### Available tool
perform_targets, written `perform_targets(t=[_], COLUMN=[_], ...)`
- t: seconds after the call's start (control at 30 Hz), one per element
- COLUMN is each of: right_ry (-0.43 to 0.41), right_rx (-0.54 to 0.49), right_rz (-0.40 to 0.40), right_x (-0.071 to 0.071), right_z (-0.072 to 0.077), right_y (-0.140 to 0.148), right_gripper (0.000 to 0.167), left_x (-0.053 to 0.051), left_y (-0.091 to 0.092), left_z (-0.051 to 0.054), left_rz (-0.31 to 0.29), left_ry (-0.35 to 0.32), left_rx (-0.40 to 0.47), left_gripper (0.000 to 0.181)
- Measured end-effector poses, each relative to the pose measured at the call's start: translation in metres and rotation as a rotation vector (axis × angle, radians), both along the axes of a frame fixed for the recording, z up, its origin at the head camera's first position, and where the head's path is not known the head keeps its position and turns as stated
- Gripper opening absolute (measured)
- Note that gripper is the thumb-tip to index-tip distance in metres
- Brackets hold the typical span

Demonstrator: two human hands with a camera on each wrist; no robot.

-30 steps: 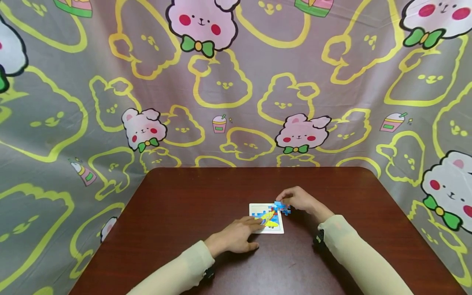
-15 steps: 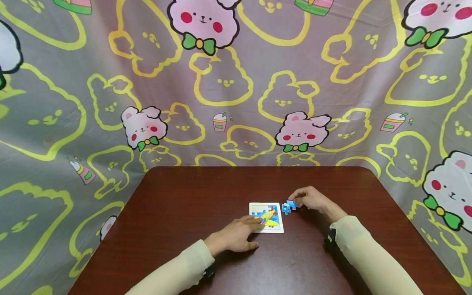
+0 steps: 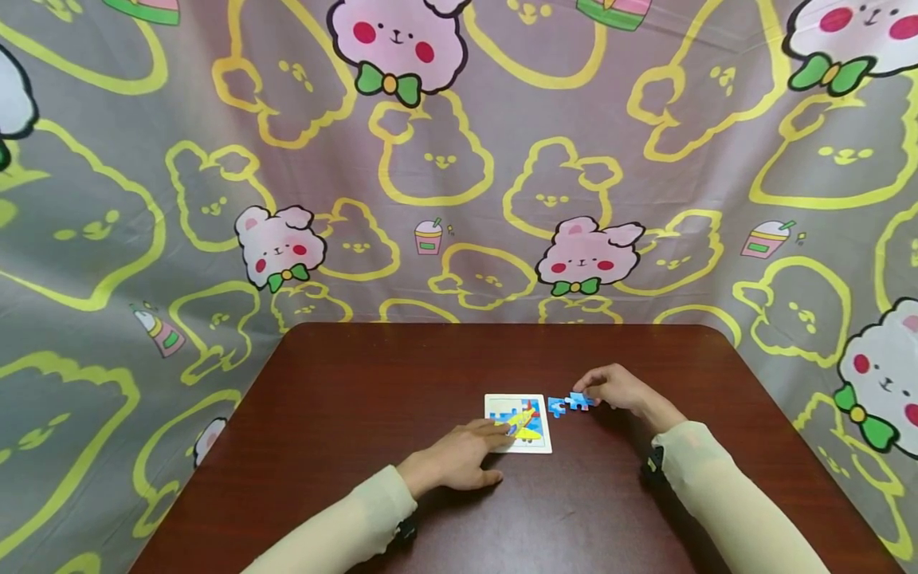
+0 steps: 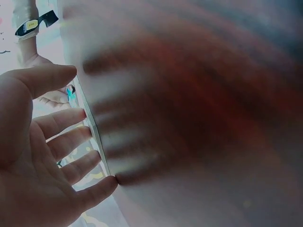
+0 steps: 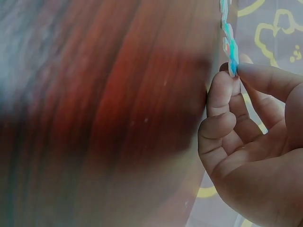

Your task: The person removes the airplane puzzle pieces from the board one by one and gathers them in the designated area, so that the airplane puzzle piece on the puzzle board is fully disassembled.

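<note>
A white-framed puzzle board (image 3: 547, 437) with a yellow and blue picture lies on the table; its upper left part shows bare. My left hand (image 3: 462, 458) rests its extended fingers on the board's left side; the left wrist view shows that hand (image 4: 52, 142) with fingers spread. To the right of the board, my right hand (image 3: 615, 389) pinches a blue puzzle piece (image 3: 578, 401) between thumb and finger. Another blue piece (image 3: 556, 406) lies between it and the board. In the right wrist view the hand (image 5: 255, 142) holds the thin edge of a piece (image 5: 233, 61), its other fingers curled.
The brown wooden table (image 3: 387, 375) extends around the board on all sides. Behind it hangs a grey curtain (image 3: 488, 183) with yellow outlines and rabbit faces. A dark band (image 3: 654, 462) sits at the right wrist.
My right hand has moved right, away from the board, with blue pieces. The board's upper right corner is uncovered, and one blue piece now lies apart from the pinched one. The left hand has stayed still.
</note>
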State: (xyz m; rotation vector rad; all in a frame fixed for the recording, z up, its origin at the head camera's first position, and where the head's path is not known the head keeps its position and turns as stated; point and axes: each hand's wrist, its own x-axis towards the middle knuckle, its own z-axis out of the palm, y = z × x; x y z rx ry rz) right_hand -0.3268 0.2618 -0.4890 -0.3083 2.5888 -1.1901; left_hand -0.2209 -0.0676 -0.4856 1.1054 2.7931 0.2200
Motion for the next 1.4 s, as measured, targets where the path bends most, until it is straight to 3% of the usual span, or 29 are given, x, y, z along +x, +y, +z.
perform_targets(t=[0.57, 0.9, 1.17, 1.4], right_ry=[0.039, 0.032, 0.029, 0.066], right_rx=[0.047, 0.027, 0.011, -0.017], right_rz=[0.051, 0.042, 0.055, 0.122], right_x=[0.003, 0.002, 0.001, 0.001], right_z=[0.003, 0.006, 0.013, 0.015], right_y=[0.008, 0.006, -0.009, -0.029], right_gripper=[0.015, 0.015, 0.016, 0.017], left_x=[0.002, 0.001, 0.001, 0.000], left_y=[0.000, 0.001, 0.001, 0.001], left_z=[0.004, 0.005, 0.004, 0.004], left_rz=[0.002, 0.016, 0.013, 0.009], left_ry=[-0.014, -0.026, -0.023, -0.017], left_rx=[0.005, -0.003, -0.004, -0.005], left_gripper=[0.060, 0.059, 0.059, 0.059])
